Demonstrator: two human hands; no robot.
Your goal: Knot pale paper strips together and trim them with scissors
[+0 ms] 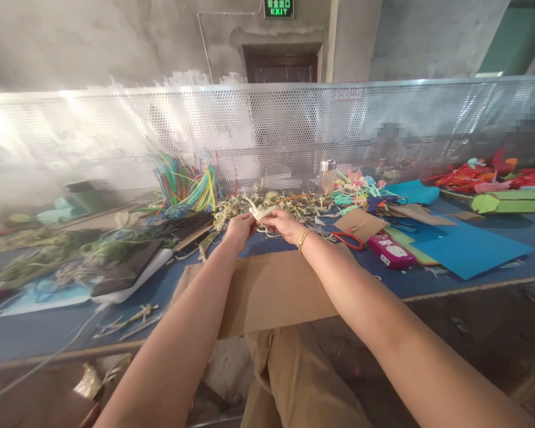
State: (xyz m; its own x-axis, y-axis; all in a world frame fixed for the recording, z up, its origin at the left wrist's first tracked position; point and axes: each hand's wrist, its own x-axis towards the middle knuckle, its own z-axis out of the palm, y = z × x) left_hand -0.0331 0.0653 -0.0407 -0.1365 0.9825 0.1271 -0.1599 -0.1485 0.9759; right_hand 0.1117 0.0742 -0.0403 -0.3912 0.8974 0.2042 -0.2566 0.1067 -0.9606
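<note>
Both arms stretch out over a blue table (35, 333). My left hand (239, 228) and my right hand (282, 223) meet above a brown cardboard sheet (271, 291), fingers pinched on a small pale folded strip piece (259, 211) held between them. A gold bracelet (304, 238) sits on the right wrist. Just behind the hands lies a heap of pale and green leaf strips (271, 205).
A bundle of coloured strips (187, 184) stands at the back left, next to a black-and-white device (129, 270). Red scissors (350, 241), a pink case (390, 251), blue paper (468, 249) and a green box (510, 201) lie to the right. A perforated metal screen (294, 131) closes the back.
</note>
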